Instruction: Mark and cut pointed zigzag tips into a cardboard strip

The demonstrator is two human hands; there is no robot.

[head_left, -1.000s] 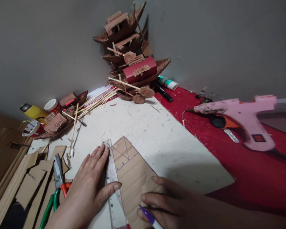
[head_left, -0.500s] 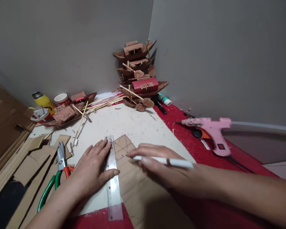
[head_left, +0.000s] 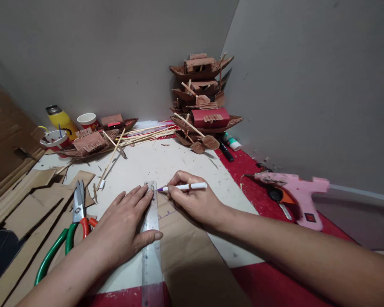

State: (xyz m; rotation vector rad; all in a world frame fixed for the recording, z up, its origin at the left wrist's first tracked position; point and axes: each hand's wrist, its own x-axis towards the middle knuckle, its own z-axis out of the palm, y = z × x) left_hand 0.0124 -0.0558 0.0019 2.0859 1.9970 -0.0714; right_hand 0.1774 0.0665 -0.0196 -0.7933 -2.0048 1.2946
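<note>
Purple is showing at the tip of the pen [head_left: 197,186], which we are pinching between thumb and fingers of the right hand [head_left: 192,198]. We are positioning this tip at the right edge of the ruler [head_left: 152,256], close to its far end, presumably so that the straight edge can guide the line. The left hand [head_left: 126,221] is grasping nothing: we are laying it flat, fingertips pressing near the ruler's far end and thumb crossing it lower down. These spaced contacts are probably preventing rotation.

The cardboard piece [head_left: 188,256] is lying against the ruler's right side and extending past the near edge of the white sheet [head_left: 141,166] onto the red table [head_left: 256,283]. Purple marks are showing near its far end, partly hidden by the right hand.

Toward the table's left edge, we are storing the scissors [head_left: 78,209] on cardboard scraps [head_left: 35,209], apparently within easy reach. Near the right edge, the pink glue gun [head_left: 302,189] is sitting well apart from the cardboard piece, likely to avoid stray drips. At the far corner, the model boats [head_left: 211,117] are standing stacked, probably to free working area.
</note>
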